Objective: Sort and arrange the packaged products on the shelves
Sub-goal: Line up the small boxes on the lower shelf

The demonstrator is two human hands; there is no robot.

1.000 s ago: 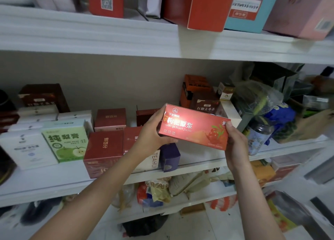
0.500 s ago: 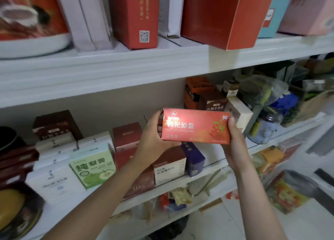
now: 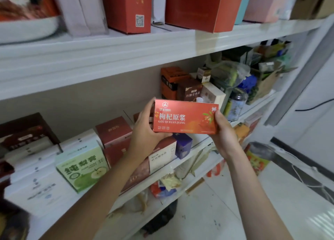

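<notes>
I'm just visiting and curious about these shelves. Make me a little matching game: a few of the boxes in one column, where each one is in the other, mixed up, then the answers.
Things:
1. red goji box
2. green apple box
3. purple box
4. red box with QR code

Places:
A. standing on the top shelf
B. held between the left hand and right hand
C. middle shelf, left of the arms
D. middle shelf, just below the held box

Pairs: 1-B, 2-C, 3-D, 4-A

Red-orange box [image 3: 185, 117], green apple-printed carton [image 3: 85, 167], white shelves [image 3: 108, 59].
</notes>
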